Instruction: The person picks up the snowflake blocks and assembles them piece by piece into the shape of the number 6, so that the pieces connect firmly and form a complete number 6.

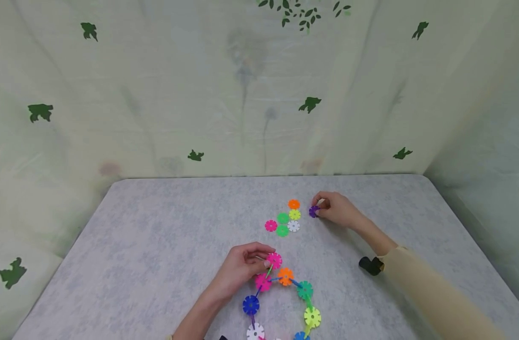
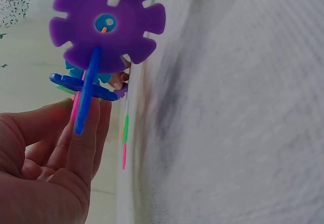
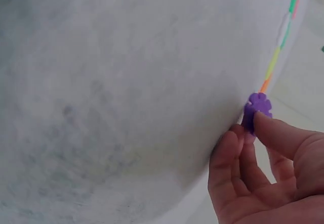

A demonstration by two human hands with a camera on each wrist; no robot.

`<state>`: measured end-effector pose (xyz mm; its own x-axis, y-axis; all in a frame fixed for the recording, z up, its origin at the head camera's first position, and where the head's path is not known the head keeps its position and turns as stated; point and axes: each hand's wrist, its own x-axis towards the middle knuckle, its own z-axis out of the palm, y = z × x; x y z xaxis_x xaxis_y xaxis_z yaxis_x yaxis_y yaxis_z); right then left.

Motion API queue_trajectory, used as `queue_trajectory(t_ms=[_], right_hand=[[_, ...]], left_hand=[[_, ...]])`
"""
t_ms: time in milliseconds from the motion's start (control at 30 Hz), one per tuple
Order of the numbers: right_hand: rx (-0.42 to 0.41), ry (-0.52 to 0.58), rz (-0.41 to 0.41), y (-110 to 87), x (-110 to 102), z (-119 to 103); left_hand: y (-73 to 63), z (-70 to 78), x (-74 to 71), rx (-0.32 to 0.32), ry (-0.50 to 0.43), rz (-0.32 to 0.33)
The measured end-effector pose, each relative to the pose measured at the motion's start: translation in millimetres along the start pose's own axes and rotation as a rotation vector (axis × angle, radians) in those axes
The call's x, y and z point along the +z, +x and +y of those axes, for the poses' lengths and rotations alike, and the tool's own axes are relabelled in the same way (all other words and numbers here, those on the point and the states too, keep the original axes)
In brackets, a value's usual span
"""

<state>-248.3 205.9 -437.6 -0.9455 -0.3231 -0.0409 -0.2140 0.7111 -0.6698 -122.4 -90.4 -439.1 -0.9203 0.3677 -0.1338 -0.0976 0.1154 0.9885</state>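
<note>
My left hand [image 1: 240,268] pinches a pink notched disc [image 1: 276,260] at the top of a ring of linked plastic snowflake discs. Orange [image 1: 285,276], dark blue [image 1: 250,305] and yellow [image 1: 312,317] discs are among those in the ring, whose near part runs out of the head view. Close to the left wrist camera, a purple disc [image 2: 109,37] of the chain hides part of what lies behind. Farther back on the right, my right hand [image 1: 337,211] holds a loose purple disc [image 3: 258,104] between thumb and fingers, just above or at the tabletop.
Left of the right hand, several loose discs lie flat in a cluster, among them an orange disc [image 1: 294,204], a white disc [image 1: 293,226] and a pink disc [image 1: 270,225]. The grey table [image 1: 165,222] ends at a leaf-patterned curtain [image 1: 157,94]. A black device [image 1: 371,266] sits at the right wrist.
</note>
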Motion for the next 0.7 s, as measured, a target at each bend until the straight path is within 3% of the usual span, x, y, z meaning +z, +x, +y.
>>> queue_trajectory(t_ms=[233, 533, 700], right_hand=[[0.016, 0.03, 0.022, -16.5, 4.8, -8.7], [0.041, 0.202, 0.038, -47.4, 13.4, -32.5], [0.021, 0.296, 0.04, -67.8, 24.8, -46.6]], left_hand=[[-0.1, 0.0, 1.4, 0.013, 0.024, 0.019], [-0.2, 1.9, 2.1, -0.014, -0.002, 0.017], [-0.7, 3.5, 3.0, -0.022, 0.037, 0.028]])
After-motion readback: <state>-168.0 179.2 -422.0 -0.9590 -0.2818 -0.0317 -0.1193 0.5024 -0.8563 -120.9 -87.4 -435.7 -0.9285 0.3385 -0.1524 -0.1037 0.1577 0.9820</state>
